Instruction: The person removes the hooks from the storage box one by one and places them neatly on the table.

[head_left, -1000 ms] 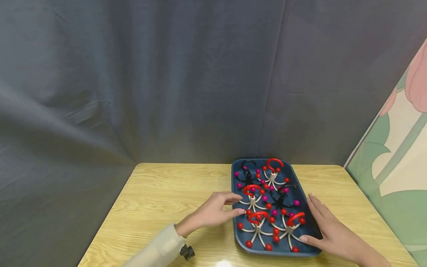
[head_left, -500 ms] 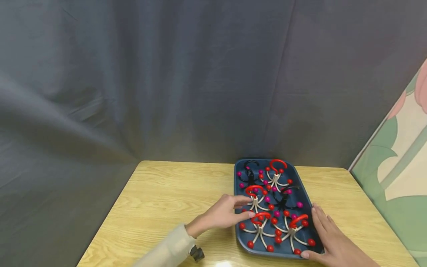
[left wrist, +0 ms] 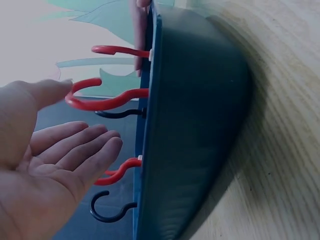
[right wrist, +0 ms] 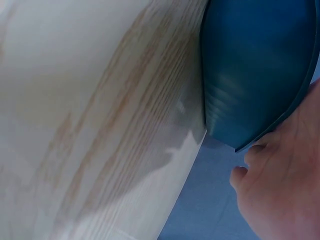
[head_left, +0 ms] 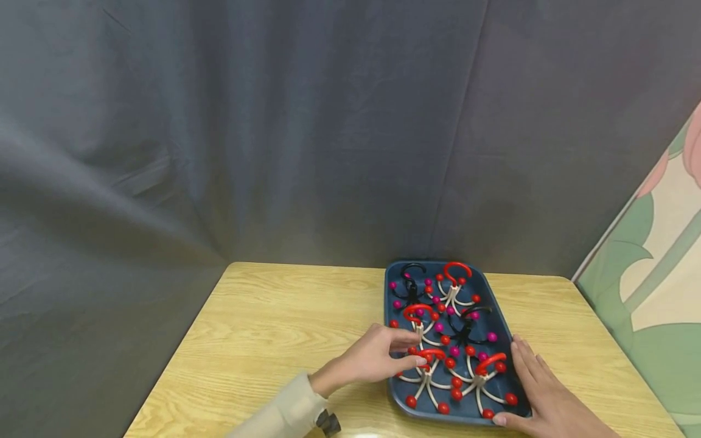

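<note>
A dark blue tray (head_left: 454, 420) holds several spider-like pieces with a curled hook on top and thin legs ending in balls. Some have red hooks, white legs and red balls; two are black with magenta balls. My left hand (head_left: 378, 356) reaches over the tray's left rim with fingers extended. Its thumb tip is at the red hook (left wrist: 102, 103) of the front-left piece; whether it touches cannot be told. Nothing is gripped there. My right hand (head_left: 547, 392) lies along the tray's right side with straight fingers, the thumb (head_left: 506, 420) at the front right corner.
The tray stands on a light wood table (head_left: 285, 328), right of its middle. Behind rises a dark grey curtain (head_left: 328, 152). A flower-patterned cloth (head_left: 670, 274) hangs on the right. The tray's wall (left wrist: 200, 90) stands between the left hand and the tabletop.
My left hand has moved right over the tray's left edge, towards the front-left hook. The right hand has slid slightly towards the tray's front corner. The pieces keep their places.
</note>
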`<control>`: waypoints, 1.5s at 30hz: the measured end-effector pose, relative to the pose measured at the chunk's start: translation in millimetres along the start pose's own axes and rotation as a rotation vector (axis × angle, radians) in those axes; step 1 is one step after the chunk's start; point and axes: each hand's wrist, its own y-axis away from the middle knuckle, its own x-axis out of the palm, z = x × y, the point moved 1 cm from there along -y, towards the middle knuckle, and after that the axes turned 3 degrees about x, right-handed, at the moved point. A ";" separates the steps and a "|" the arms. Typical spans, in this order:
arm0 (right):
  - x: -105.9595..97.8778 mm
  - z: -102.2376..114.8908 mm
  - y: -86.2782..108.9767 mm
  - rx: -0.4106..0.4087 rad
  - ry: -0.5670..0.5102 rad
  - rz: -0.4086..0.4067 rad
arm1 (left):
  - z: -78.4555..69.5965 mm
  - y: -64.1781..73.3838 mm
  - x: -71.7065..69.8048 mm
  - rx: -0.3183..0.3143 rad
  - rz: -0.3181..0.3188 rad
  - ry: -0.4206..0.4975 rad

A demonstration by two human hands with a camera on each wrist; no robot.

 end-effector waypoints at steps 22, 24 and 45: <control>1.4 3.5 1.4 0.031 0.010 0.051 | 4.7 2.8 23.0 -0.072 -0.165 0.229; 0.0 4.0 1.4 0.025 0.009 0.049 | 6.2 2.0 24.9 -0.075 -0.185 0.246; -2.2 2.2 2.5 -0.001 0.022 0.014 | 3.5 0.2 23.5 -0.106 -0.224 0.334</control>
